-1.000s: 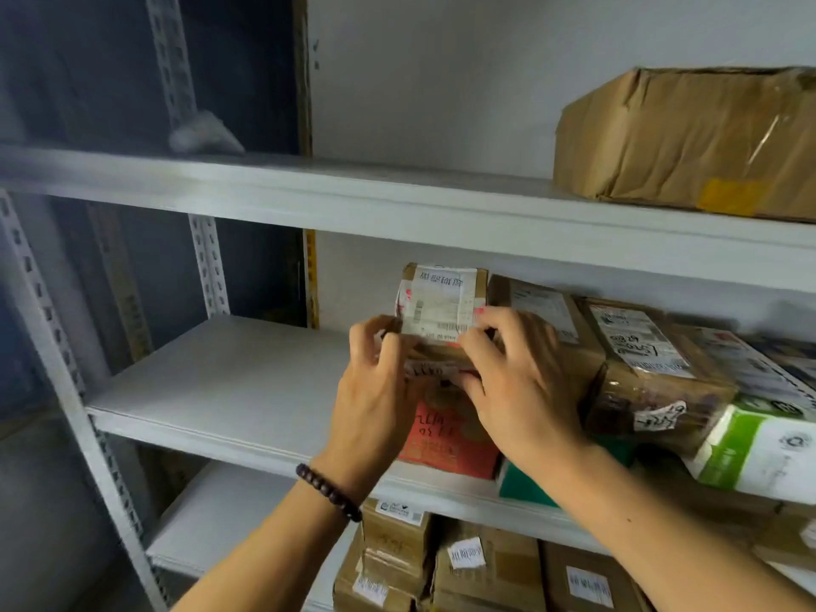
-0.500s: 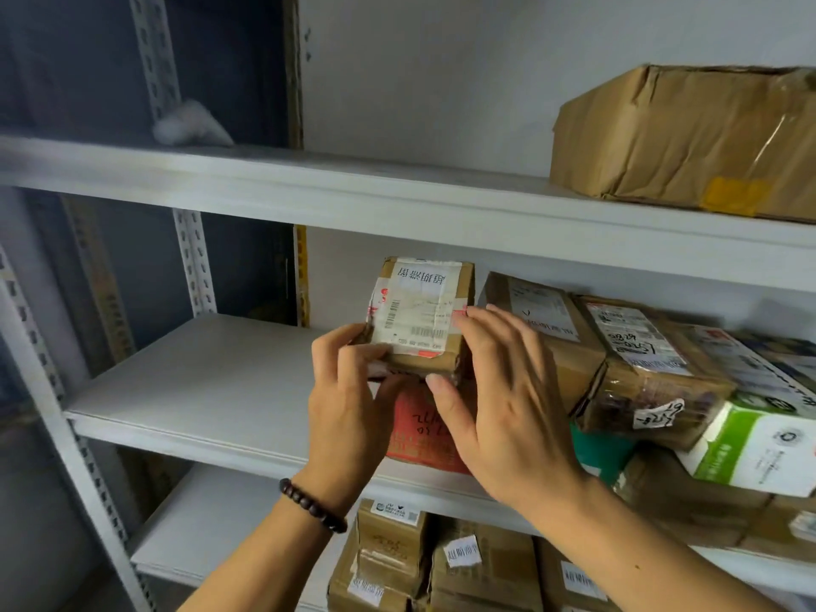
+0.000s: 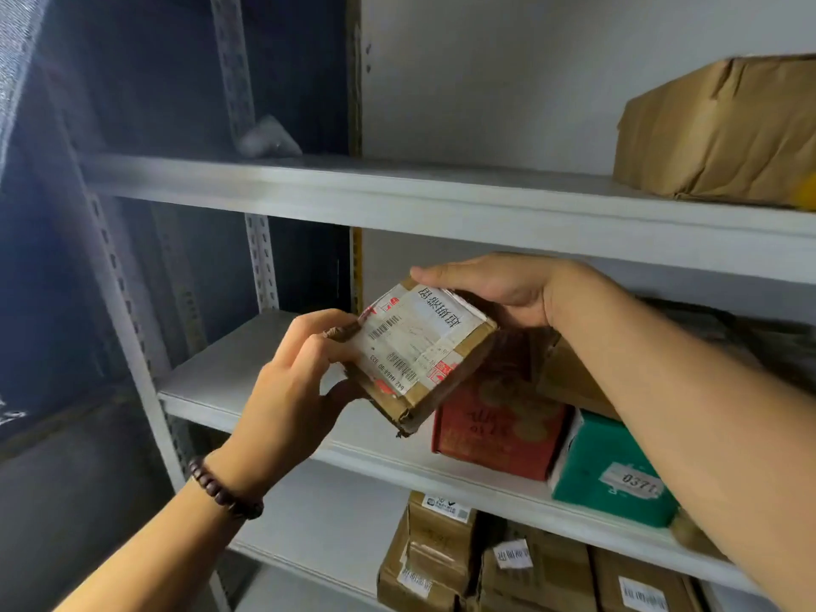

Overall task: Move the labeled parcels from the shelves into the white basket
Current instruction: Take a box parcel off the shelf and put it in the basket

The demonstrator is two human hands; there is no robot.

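A small brown cardboard parcel (image 3: 421, 351) with a white shipping label is held in the air in front of the middle shelf (image 3: 265, 386), tilted down to the right. My left hand (image 3: 300, 373) grips its left edge, fingers curled over the front and thumb underneath. My right hand (image 3: 494, 287) holds its top right side, thumb along the top edge and fingers behind it. A red box (image 3: 499, 426) and a green box (image 3: 609, 474) with a numbered sticker stand on the same shelf, under my right arm. The white basket is out of view.
A large brown-paper parcel (image 3: 724, 130) lies on the upper shelf (image 3: 397, 192) at the right. Several labeled cardboard boxes (image 3: 446, 549) fill the lower shelf. A crumpled white bag (image 3: 269, 139) sits at the upper shelf's left back. Perforated metal uprights (image 3: 128, 320) frame the left side.
The parcel has come off the stack and out toward me, tilting. My right hand has shifted from its front to its top right side. The view has swung right.
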